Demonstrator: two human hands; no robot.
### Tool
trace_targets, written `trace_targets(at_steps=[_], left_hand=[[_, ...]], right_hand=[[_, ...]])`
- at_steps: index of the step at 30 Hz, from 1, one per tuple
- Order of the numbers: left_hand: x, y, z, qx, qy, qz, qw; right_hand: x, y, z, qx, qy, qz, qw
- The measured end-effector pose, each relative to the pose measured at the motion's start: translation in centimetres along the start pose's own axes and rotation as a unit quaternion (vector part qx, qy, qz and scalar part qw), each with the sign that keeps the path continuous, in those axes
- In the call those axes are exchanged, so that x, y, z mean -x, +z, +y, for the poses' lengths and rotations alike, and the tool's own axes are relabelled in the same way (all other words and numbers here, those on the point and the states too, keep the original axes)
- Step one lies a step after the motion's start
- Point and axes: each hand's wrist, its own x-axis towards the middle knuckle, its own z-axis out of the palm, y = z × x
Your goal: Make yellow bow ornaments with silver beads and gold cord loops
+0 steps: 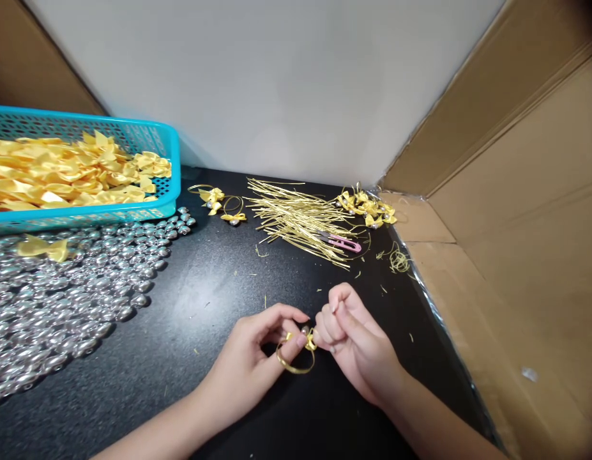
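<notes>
My left hand and right hand both pinch a small yellow bow with a gold cord loop between them, just above the black tabletop, near the gold cords.

Head-worn view, down, close over table

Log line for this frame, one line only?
left hand: pinching gold loop | right hand: closed on bow | nearby: gold wires, pink snips
</notes>
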Motion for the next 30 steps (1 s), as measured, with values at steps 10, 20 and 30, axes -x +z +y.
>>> trace_targets(at_steps=[10,20,30], left_hand=[[0.0,0.0,0.1,-0.045,0.034,0.001,0.998],[0.0,0.0,0.2,-0.063,0.035,-0.003,0.997],[-0.2,0.1,0.2,-0.063,0.024,0.004,0.998]], right_hand=[[-0.2,-0.1,-1.0,0.002,-0.002,0.036,0.999],[-0.4,-0.2,-1.3,0.011,0.008,0.040,0.999],[-0.7,-0.5,-1.3,0.111,-0.027,0.028,0.993]])
